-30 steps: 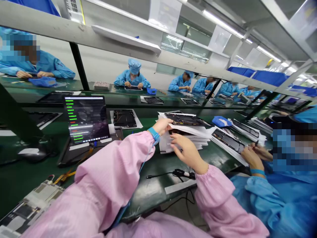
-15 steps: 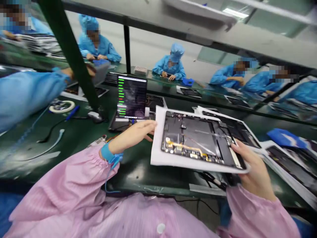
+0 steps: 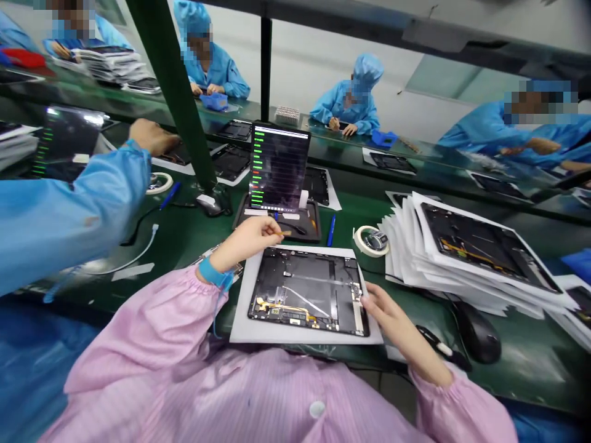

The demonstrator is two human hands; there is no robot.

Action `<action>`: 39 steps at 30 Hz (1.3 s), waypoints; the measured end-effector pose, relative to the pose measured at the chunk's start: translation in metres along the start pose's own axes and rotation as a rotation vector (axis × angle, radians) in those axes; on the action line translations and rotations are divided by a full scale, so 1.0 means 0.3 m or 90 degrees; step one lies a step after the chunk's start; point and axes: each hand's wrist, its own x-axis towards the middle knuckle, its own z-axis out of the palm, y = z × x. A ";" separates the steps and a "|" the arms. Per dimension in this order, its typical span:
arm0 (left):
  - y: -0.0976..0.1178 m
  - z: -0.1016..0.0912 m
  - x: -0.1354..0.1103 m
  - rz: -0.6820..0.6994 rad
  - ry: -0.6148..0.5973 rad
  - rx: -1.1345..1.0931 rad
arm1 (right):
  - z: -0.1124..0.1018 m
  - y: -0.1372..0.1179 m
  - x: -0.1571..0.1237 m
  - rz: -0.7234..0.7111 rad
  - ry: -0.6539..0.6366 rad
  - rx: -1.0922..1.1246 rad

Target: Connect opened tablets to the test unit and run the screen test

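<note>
An opened tablet housing (image 3: pixel 309 271) lies flat on a white foam sheet (image 3: pixel 244 326) at the bench's front edge. Its black interior shows, with an orange ribbon and small parts along the near side. Above its far left corner, my left hand (image 3: pixel 252 240) pinches a short orange flex cable (image 3: pixel 285 233). A blue wrist strap (image 3: pixel 210 271) circles that wrist. My right hand (image 3: pixel 390 314) rests at the housing's right edge, fingers stretched out and touching the rim. Behind the housing, a tablet screen (image 3: pixel 279 169) stands upright, showing rows of green and red marks.
At right stands a stack of tablet housings on white sheets (image 3: pixel 415 258), with a black mouse (image 3: pixel 478 335) before it. A tape roll (image 3: pixel 370 240) and blue pen (image 3: pixel 331 231) lie behind. A co-worker's blue sleeve (image 3: pixel 78 209) reaches in from the left, near a green post (image 3: pixel 178 92).
The tablet housing and its sheet have come down from my hands onto the bench. My left hand has left the sheet's edge and now pinches the orange flex cable. The view has shifted.
</note>
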 end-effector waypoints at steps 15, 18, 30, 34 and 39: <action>-0.124 0.092 -0.005 -0.024 -0.191 0.051 | 0.387 -0.162 0.270 -0.364 -0.122 -0.355; -0.133 0.107 -0.008 -0.046 -0.192 0.072 | 0.383 -0.147 0.281 -0.357 -0.124 -0.320; -0.111 0.117 -0.023 -0.037 -0.212 0.124 | 0.377 -0.143 0.277 -0.348 -0.113 -0.297; -0.107 0.118 -0.027 -0.048 -0.225 0.123 | 0.377 -0.147 0.272 -0.346 -0.112 -0.299; -0.101 0.119 -0.031 -0.050 -0.229 0.129 | 0.380 -0.150 0.273 -0.346 -0.111 -0.311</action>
